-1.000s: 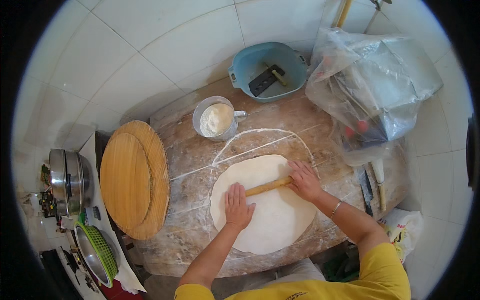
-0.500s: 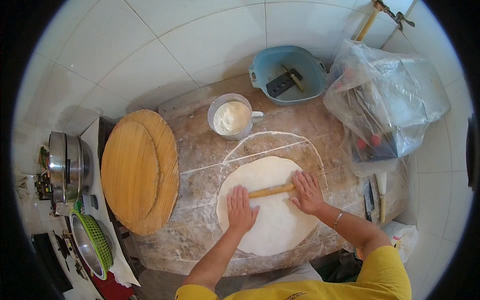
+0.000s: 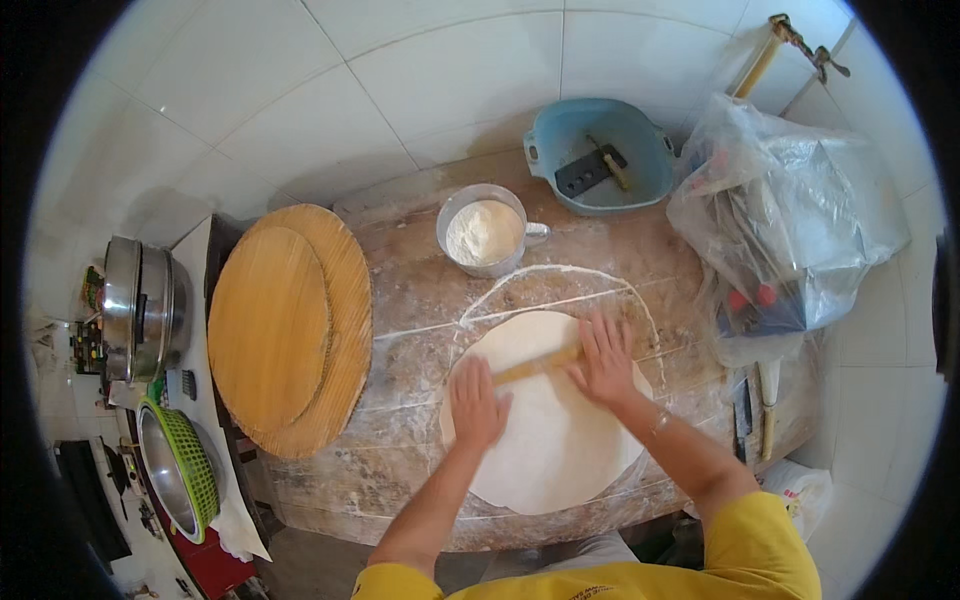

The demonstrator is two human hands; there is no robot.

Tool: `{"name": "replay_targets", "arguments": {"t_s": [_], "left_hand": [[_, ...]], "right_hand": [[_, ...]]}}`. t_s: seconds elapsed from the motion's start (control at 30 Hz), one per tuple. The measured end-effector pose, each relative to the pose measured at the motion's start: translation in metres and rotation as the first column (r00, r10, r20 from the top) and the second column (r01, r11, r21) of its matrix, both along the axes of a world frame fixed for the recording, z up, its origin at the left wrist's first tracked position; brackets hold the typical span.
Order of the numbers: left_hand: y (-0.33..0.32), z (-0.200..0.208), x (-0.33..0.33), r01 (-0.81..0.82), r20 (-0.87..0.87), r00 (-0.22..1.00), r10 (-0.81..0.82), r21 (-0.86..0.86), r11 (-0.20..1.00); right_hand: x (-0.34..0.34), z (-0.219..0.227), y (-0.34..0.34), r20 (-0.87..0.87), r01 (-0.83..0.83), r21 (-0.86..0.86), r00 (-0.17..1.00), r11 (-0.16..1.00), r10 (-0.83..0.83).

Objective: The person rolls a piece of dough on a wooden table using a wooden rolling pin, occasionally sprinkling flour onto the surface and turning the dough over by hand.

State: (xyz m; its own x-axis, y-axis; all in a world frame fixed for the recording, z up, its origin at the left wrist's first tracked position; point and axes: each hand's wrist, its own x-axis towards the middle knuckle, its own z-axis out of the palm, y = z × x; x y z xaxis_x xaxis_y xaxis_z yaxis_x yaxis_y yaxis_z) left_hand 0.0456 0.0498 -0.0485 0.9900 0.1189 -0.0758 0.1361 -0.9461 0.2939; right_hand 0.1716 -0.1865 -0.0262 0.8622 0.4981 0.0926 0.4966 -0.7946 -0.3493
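A large, thin round sheet of dough [image 3: 550, 445] lies on the floury wooden tabletop. Across its upper part runs a wooden rolling pin [image 3: 538, 365], its right end slightly farther away. My left hand [image 3: 479, 408] lies flat over the pin's left end, fingers stretched forward. On the other end presses my right hand [image 3: 604, 362], fingers outstretched and a little blurred. The palms hide both ends of the pin. Beyond the dough, a curved line of flour traces an arc on the wood. A metal cup with a handle [image 3: 482, 232], holding flour, stands behind that arc.
Two round wooden boards [image 3: 268, 330] lie stacked at the left. A blue-grey basin [image 3: 600, 150] stands at the back, near a plastic-covered bundle [image 3: 790, 230]. A knife [image 3: 742, 415] lies at right. Metal pots [image 3: 145, 310] and a green colander [image 3: 190, 470] are far left.
The view has shifted slightly, so the surroundings appear farther right. Both hands and the rolling pin have moved a little away from me over the dough, the pin tilting more.
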Motion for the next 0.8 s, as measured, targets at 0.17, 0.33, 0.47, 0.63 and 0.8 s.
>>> {"name": "replay_targets", "arguments": {"t_s": [0.17, 0.33, 0.47, 0.63, 0.8], "left_hand": [[-0.022, 0.012, -0.061, 0.215, -0.213, 0.953, -0.215, -0.024, 0.976], [0.013, 0.011, 0.106, 0.017, 0.143, 0.989, -0.032, 0.102, 0.995], [-0.008, 0.016, 0.106, -0.058, 0.162, 0.986, 0.041, 0.103, 0.993], [-0.057, 0.028, -0.004, 0.118, 0.017, 0.993, -0.117, -0.048, 0.992], [-0.064, 0.024, -0.040, 0.412, -0.029, 0.909, -0.416, -0.092, 0.906]], "right_hand": [[-0.063, 0.008, -0.052, -0.132, -0.102, -0.050, 0.987, 0.994, 0.095], [0.093, -0.031, 0.016, 0.047, 0.190, 0.155, 0.979, 0.969, -0.199], [0.123, -0.027, 0.020, 0.031, 0.183, 0.155, 0.981, 0.971, -0.190], [0.013, 0.002, -0.050, -0.035, 0.041, 0.012, 0.999, 0.999, -0.040], [-0.124, 0.002, -0.128, -0.210, 0.164, -0.058, 0.962, 0.985, -0.172]]}}
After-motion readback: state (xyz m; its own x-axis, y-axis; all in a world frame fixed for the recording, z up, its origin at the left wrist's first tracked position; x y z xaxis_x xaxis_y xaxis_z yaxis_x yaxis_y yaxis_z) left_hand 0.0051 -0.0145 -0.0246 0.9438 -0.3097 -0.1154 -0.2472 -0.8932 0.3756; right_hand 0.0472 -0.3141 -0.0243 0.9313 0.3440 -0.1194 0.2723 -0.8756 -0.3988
